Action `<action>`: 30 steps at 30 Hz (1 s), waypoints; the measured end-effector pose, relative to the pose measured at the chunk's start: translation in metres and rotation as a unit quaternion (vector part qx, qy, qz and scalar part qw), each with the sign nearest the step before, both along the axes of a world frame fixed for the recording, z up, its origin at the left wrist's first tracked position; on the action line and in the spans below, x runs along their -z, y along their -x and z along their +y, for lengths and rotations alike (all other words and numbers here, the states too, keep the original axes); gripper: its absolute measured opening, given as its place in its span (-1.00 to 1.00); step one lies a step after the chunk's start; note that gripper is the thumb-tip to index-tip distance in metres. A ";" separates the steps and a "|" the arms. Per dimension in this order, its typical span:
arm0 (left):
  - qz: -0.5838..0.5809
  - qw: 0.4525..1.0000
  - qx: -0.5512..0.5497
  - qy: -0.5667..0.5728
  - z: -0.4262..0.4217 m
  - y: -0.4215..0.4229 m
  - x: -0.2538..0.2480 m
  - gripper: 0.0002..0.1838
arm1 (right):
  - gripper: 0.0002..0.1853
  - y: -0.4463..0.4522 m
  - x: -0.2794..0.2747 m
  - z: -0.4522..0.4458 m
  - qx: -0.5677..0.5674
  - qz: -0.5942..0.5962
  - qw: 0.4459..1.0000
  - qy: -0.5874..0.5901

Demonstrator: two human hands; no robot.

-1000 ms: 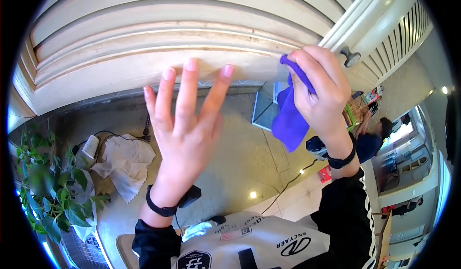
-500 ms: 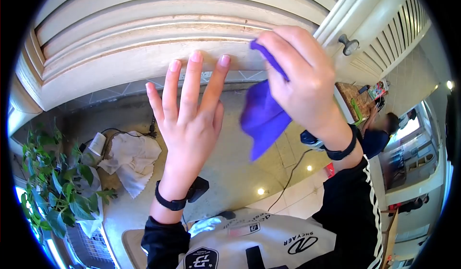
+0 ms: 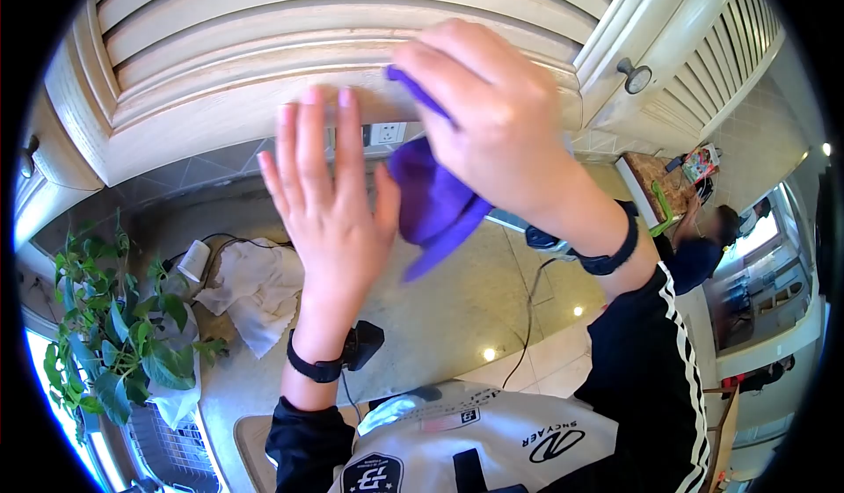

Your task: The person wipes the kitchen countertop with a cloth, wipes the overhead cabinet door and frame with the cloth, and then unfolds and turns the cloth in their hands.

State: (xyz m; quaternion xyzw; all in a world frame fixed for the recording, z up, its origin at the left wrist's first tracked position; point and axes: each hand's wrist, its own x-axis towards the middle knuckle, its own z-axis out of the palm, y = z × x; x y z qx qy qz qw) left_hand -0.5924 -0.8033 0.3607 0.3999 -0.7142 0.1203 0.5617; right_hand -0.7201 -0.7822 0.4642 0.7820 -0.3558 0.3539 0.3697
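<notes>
A purple cloth [image 3: 440, 198] hangs from my right hand [image 3: 492, 110], whose fingers are closed on its upper part. That hand is at the bottom rail of a cream louvered cabinet door [image 3: 343, 22]. To its left, my left hand [image 3: 330, 189] is open, fingers stretched upward, with the fingertips at the rail's lower edge; it holds nothing. The cloth's loose end dangles beside my left thumb. My right fingertips are partly hidden behind the hand.
Below lies a stone counter [image 3: 440, 308] with a crumpled white cloth [image 3: 251, 286], a white cylinder [image 3: 193, 261] and a black cord. A leafy plant [image 3: 132, 343] and wire basket [image 3: 171, 445] stand left. Another cabinet door with a knob [image 3: 635, 77] is right; a person [image 3: 699, 251] is beyond.
My right hand has moved left along the door's bottom rail with the purple cloth, closer to my left hand. My left hand stays open and has shifted slightly left, its fingers closer together.
</notes>
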 end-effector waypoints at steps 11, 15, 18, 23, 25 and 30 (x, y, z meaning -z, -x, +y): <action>-0.048 0.998 -0.044 -0.012 -0.006 -0.031 0.004 -0.40 | -0.79 -0.024 0.002 -0.017 -0.011 0.013 0.999 0.041; -0.054 0.996 -0.065 0.009 -0.007 -0.034 0.003 -0.50 | -0.71 -0.048 0.002 -0.021 -0.063 -0.006 0.998 -0.021; -0.094 0.991 -0.092 0.029 -0.009 -0.037 0.006 -0.42 | -0.70 -0.031 0.004 -0.011 -0.026 -0.016 0.999 -0.018; -0.069 0.995 -0.066 0.037 -0.013 -0.035 0.009 -0.38 | -0.78 0.013 0.005 0.007 0.064 -0.015 0.996 0.062; -0.062 0.997 -0.034 0.023 -0.011 -0.034 0.008 -0.36 | -0.76 0.011 0.005 0.005 0.043 -0.040 0.998 0.039; -0.032 0.998 -0.037 0.032 -0.009 -0.025 0.008 -0.48 | -0.80 -0.040 0.014 -0.018 -0.013 -0.039 0.999 0.032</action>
